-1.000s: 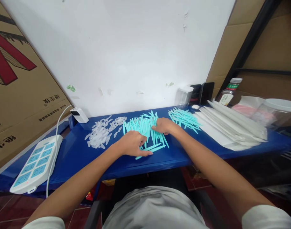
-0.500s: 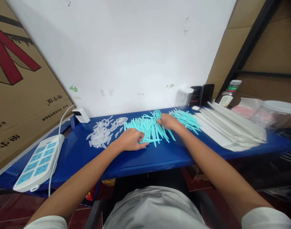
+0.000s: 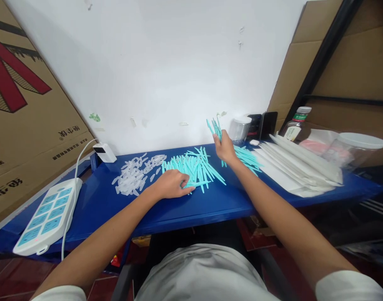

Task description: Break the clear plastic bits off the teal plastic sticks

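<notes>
My right hand [image 3: 226, 147] is closed around a bunch of thin turquoise plastic sticks [image 3: 217, 126], raised off the table with their tips fanned upward. Under and left of it spreads a heap of similar turquoise sticks [image 3: 196, 166]. My left hand [image 3: 175, 184] rests at the heap's near left edge, fingers curled, with a stick [image 3: 200, 183] poking out between thumb and forefinger. Behind my right wrist lies a smaller pile of turquoise sticks [image 3: 248, 159], partly hidden. Small translucent whitish plastic pieces [image 3: 130, 177] are scattered left of the heap.
The blue table [image 3: 191, 209] stands against a white wall. At left are a power strip [image 3: 48, 217] and a white device [image 3: 105, 153] with a cable. At right sit white paper sleeves [image 3: 299, 167], a clear jar [image 3: 240, 130], dark phones [image 3: 268, 125], a bottle [image 3: 294, 125] and a lidded tub [image 3: 357, 144].
My right hand has lifted up from the heap with a bunch of turquoise sticks in it and shifted slightly right. My left hand has stayed in place.
</notes>
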A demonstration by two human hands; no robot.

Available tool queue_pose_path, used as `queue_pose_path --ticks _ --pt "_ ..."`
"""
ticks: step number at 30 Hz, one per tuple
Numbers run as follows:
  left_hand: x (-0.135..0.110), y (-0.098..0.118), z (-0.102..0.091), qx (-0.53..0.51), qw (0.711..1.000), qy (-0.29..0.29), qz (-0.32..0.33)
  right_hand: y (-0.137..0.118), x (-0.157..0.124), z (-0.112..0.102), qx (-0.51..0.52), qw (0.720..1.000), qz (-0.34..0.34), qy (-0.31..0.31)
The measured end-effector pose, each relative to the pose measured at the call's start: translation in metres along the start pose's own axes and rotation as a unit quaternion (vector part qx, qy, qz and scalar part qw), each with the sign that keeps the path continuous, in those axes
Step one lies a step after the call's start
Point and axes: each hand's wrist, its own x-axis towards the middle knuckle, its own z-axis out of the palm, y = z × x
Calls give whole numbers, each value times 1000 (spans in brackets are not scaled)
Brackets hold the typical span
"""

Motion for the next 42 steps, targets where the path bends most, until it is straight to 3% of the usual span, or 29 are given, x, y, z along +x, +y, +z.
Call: queue_pose_path --ticks 4,14,27,36,42 --pt "0 -1 1 -7 1000 5 3 6 1 7 25 997 32 63" --pt "0 -1 -2 -32 999 14 -8 0 -4 11 96 993 50 40" --pt "1 0 -2 -43 999 14 -14 -2 -11 19 137 983 19 121" --pt "1 -2 0 -52 998 30 -26 14 -14 31 77 993 69 59" --pt "-1 -10 -5 -115 978 145 -93 15 -11 31 58 996 67 -21"
